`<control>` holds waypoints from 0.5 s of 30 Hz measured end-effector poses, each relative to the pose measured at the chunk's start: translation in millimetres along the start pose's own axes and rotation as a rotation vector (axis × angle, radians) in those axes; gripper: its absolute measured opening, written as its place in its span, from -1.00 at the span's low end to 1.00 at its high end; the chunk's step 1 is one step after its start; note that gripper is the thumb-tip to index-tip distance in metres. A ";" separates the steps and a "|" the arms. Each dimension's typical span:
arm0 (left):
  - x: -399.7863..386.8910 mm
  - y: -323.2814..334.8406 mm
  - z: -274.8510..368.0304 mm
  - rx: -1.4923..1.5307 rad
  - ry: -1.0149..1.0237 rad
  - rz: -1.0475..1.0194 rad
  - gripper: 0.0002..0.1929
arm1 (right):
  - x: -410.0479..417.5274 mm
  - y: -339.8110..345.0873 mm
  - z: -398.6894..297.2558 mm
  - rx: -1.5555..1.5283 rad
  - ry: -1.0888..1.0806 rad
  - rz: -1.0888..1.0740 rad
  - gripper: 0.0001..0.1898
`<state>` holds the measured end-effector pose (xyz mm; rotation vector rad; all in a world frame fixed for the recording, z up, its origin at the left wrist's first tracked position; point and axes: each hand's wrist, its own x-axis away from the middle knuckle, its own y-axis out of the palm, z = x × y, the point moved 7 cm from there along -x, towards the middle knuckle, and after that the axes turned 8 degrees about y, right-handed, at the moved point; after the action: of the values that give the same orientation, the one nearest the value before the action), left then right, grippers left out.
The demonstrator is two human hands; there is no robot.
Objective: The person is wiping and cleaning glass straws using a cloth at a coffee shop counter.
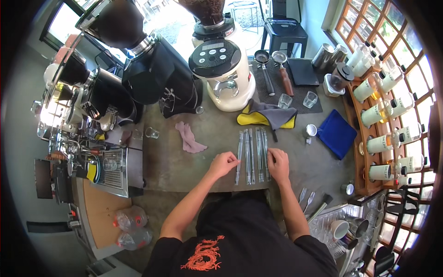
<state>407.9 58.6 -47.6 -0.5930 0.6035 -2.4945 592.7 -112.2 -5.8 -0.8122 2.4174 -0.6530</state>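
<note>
Several clear, plastic-wrapped straws (247,155) lie side by side on the grey counter before me, pointing away from my body. At the left edge of the row is my left hand (224,164), fingers curled and fingertips by the outermost straw. My right hand (279,162) rests at the row's other side, its thumb and bent fingers close against the rightmost straw. Whether either hand pinches a straw is too fine to make out. Just beyond the straws sits a crumpled grey and yellow cloth (266,116).
A cream coffee grinder (225,83) and a black one (155,72) stand behind. Left lies a pink cloth (189,138). Two portafilters (265,78) and shot glasses (285,100) sit on a dark mat. A blue cloth (337,134) and a wooden bottle rack (367,138) are right.
</note>
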 end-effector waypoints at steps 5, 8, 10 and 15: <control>2.7 -5.1 21.1 -0.062 0.084 -0.015 -0.77 | 0.4 0.9 2.7 0.004 0.005 -0.011 -0.83; 9.7 -18.7 46.9 -0.331 0.594 0.181 -0.75 | 0.2 2.4 -0.2 0.000 0.000 -0.020 -0.83; 5.3 -16.2 42.6 -0.317 0.540 0.090 -0.69 | 0.2 1.3 -1.2 0.017 -0.010 -0.009 -0.83; 6.3 -8.1 40.8 -0.414 0.512 -0.056 -0.56 | 0.4 0.9 -1.9 0.015 -0.020 0.000 -0.83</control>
<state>421.0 49.2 -8.7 -0.0959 1.3304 -2.5943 590.9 -111.3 -5.0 -0.8090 2.3917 -0.6592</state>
